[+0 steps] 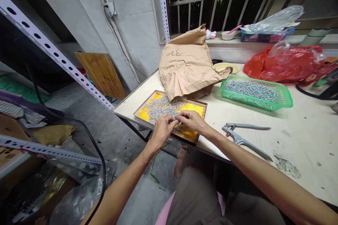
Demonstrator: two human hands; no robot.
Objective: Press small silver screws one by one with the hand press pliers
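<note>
My left hand and my right hand meet over the front of a shallow tray lined in yellow. Both are closed in a pinch, fingertips nearly touching. Whatever lies between them is too small to make out. Many small silvery metal pieces, short and rod-like, are heaped in the tray's left and middle part, with some scattered to the right. A large brown paper bag marked "320" leans with its lower end over the back of the tray.
Right of the bag stands a green plastic basket full of similar metal pieces. Grey hand pliers lie on the table. Behind are a yellow dish and a red plastic bag. A perforated metal post slants at left.
</note>
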